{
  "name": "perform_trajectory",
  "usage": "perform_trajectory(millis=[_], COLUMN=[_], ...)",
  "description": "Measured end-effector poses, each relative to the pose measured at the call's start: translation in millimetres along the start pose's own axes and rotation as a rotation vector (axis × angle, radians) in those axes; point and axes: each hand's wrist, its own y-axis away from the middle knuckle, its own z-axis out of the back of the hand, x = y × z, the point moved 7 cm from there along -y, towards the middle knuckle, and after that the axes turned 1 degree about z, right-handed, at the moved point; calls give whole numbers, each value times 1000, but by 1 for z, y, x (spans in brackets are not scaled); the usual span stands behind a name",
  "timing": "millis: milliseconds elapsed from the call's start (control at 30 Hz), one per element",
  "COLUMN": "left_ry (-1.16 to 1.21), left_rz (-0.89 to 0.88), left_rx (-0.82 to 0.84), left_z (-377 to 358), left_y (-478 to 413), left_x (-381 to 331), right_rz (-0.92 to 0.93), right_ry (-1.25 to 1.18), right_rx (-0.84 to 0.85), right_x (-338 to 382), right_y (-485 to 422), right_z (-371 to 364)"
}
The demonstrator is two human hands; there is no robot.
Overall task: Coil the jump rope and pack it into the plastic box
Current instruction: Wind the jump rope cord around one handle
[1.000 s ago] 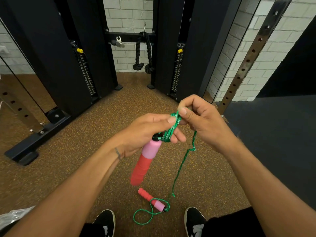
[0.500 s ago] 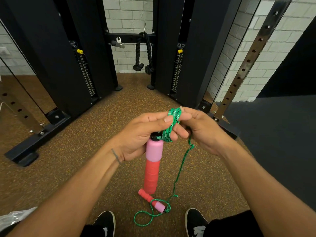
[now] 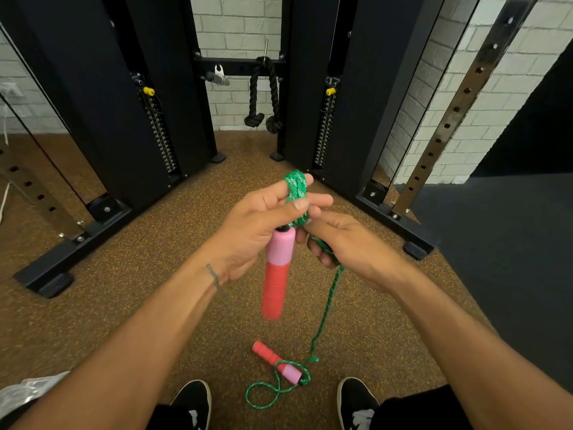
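Observation:
A green braided jump rope (image 3: 325, 305) has two pink-and-red handles. My left hand (image 3: 260, 225) holds small green coils (image 3: 296, 187) looped over its fingers, and one handle (image 3: 276, 274) hangs straight down from that hand. My right hand (image 3: 344, 243) sits just right of the left, closed around the rope below the coils. From there the rope drops to the floor, where the second handle (image 3: 274, 361) lies with a loose loop around it. A bit of clear plastic (image 3: 28, 389) shows at the bottom left edge; I cannot tell whether it is the box.
A black cable machine (image 3: 130, 119) with weight stacks stands ahead, with a black rope attachment (image 3: 263, 97) hanging in its middle. Perforated steel uprights (image 3: 459, 110) flank the right. The floor is brown speckled rubber (image 3: 155, 231), with dark matting (image 3: 511, 259) on the right. My black shoes (image 3: 192, 405) are below.
My right hand slid down from pinching the coil top to gripping the rope below it. The hanging handle swung to vertical. The coils rose slightly on my left fingers.

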Motion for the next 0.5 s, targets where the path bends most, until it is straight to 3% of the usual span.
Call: perform_trajectory(millis=[133,267,500], left_ry=[-23,-71,-446], left_rz=[14,28,70], left_rx=[-87,-70,27], left_z=[12,16,12], left_y=[-3,-3,-1], left_x=[1,4,3], right_rz=[-1,77,281], right_ry=[57,141,227], right_rx=[147,225,68], right_x=[6,15,38], right_y=[9,17,24], right_z=[-10,-19,8])
